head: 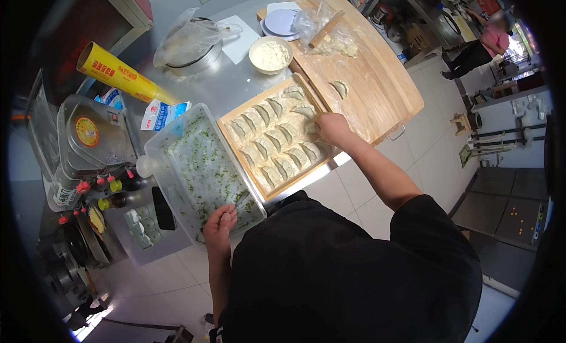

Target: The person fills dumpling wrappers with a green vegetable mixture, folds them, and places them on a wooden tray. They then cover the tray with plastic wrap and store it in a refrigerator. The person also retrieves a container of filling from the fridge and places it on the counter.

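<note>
My right hand (335, 130) is at the right side of a shallow wooden tray (244, 168), its fingers closed on a pale crescent dumpling (311, 128) that they partly hide. Several more dumplings (274, 139) lie in rows on the tray's floured bottom. One separate dumpling (339, 89) rests on the wooden board (380, 78) beyond. Over the near end of a translucent plastic tub (201, 111), my left hand (219, 226) grips the handle of a thin metal utensil (242, 199). Its far end reaches into the tub, where bits of green filling (199, 153) cling to the walls and bottom.
Behind the tray stands a bowl of white flour (270, 55). A rolling pin (326, 30) and plastic-covered dough (342, 46) lie on the board. A yellow cling-film roll (126, 75) and a metal machine (95, 144) are at left. A person (488, 42) stands far right.
</note>
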Demonstrator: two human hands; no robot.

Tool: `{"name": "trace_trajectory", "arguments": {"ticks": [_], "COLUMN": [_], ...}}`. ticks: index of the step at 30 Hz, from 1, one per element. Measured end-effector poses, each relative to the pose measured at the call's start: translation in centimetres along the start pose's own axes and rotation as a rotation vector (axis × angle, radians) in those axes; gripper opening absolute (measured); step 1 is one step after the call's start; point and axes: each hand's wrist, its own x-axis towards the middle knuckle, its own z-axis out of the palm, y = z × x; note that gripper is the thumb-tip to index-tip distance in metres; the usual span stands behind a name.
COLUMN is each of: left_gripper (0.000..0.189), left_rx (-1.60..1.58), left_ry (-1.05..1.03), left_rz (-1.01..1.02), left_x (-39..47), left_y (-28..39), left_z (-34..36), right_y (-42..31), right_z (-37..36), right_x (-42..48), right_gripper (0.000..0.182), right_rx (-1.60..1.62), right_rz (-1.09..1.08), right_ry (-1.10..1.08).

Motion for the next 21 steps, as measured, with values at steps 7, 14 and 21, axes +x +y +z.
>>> {"name": "trace_trajectory", "arguments": {"ticks": [7,14,21], "left_gripper": [0.032,0.032,0.031], "left_rx": [-0.008,0.018,-0.002], "left_ry": [-0.004,-0.009,0.020], "left_rz": [-0.006,-0.006,-0.018], "left_x": [0.2,0.3,0.2], "left_y": [0.2,0.5,0.3], "left_z": [0.1,0.3,0.2], "right_y": [-0.6,-2.4,-1.9], "right_z": [-1.7,-1.9,-0.3], "right_x": [0.1,3.3,5.6], "right_gripper": [0.012,0.019,0.019], "right_rx": [0.020,0.001,-0.062], "right_rz": [-0.018,0.019,-0.050], "right_ry": [-0.006,0.154,0.061]}}
